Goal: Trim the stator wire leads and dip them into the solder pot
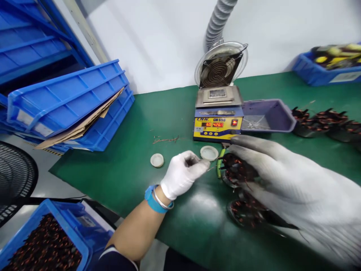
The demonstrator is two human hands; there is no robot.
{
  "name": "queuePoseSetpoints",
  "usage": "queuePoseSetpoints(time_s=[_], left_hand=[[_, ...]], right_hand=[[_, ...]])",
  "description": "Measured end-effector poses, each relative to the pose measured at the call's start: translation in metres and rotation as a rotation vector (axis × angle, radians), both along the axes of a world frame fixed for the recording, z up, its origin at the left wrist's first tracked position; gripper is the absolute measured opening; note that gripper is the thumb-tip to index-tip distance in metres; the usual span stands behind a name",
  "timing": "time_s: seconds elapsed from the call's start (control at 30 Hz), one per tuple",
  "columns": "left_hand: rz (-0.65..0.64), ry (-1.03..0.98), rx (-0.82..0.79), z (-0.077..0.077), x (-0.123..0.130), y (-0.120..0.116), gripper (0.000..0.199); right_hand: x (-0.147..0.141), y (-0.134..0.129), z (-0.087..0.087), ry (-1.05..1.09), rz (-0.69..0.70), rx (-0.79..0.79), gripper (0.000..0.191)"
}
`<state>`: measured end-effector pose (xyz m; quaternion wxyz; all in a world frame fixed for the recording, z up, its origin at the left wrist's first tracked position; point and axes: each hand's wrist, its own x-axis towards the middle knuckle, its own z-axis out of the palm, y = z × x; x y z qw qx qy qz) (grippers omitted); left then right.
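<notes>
My left hand (pixel 184 172), in a white glove, is closed with thumb and forefinger pinched on a thin wire (pixel 212 168). The wire reaches toward a motor stator (pixel 238 168) with black insulation and copper windings. My right hand (pixel 279 177), gloved and smeared by motion, wraps round that stator; its far side is hidden. Below it, a second stator (pixel 244 214) lies on the green table (pixel 132 180), partly covered by the right hand. A green-handled hand tool (pixel 219 167) lies just left of the held stator. Beyond the left fingertips sits a small round dish (pixel 209 153).
A solder pot unit (pixel 217 128) with a lit display stands behind, under a fume hose (pixel 219 22). Right of it are a purple bin (pixel 270 113) and several stators (pixel 318 122). Another dish (pixel 157 160), wire scraps (pixel 166 140) and blue crates (pixel 70 101) are leftward.
</notes>
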<state>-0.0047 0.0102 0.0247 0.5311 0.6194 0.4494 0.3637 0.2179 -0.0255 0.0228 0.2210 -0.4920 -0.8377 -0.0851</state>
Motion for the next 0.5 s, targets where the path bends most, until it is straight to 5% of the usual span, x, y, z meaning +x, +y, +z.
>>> queuePoseSetpoints(time_s=[0.2, 0.37, 0.5], left_hand=[[-0.094, 0.032, -0.063, 0.001, 0.000, -0.002, 0.034], [-0.461, 0.110, -0.199, 0.009, -0.014, 0.007, 0.036], [-0.240, 0.055, -0.111, 0.004, -0.008, 0.007, 0.038]], right_hand=[[-0.016, -0.003, -0.007, -0.055, 0.076, 0.145, 0.061], [-0.006, -0.003, -0.002, -0.057, 0.049, 0.113, 0.063], [-0.004, -0.003, -0.004, 0.028, 0.054, 0.134, 0.062]])
